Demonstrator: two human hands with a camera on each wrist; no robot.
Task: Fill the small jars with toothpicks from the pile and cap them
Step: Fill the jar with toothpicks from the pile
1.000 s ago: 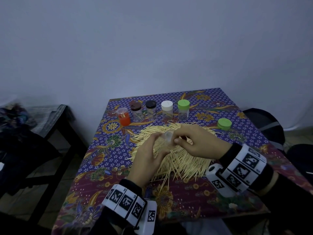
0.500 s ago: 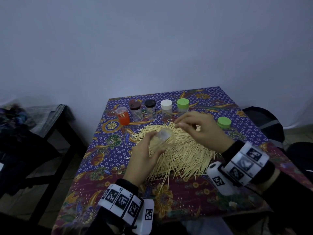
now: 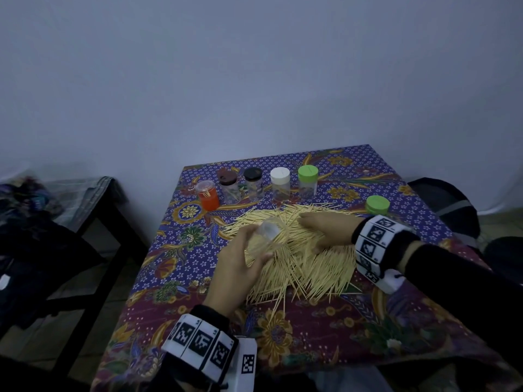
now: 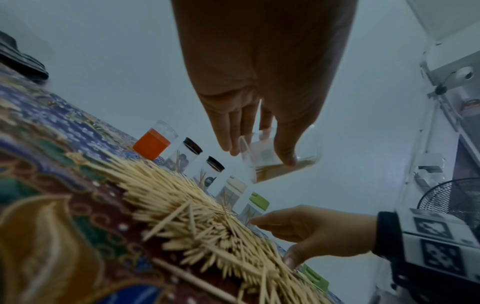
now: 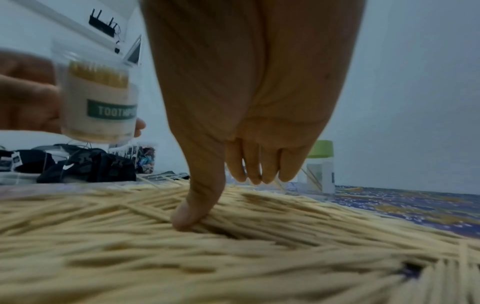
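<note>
My left hand [image 3: 240, 267] grips the uncapped, part-filled jar [image 3: 266, 236] above the toothpick pile [image 3: 305, 267]; my right hand [image 3: 325, 230] rests open-fingered on it. Filling continues: next, pinch another bunch for the jar.

A: Background?
B: Plain pale wall [image 3: 254, 80], dim bluish light. Tabletop [image 3: 353, 165] under a purple floral batik cloth [image 3: 175, 244].
A: Left side?
B: Dark side table [image 3: 93, 222] with clothes piled on it [image 3: 31, 199]. Fan [image 4: 451, 197] at right.
</note>
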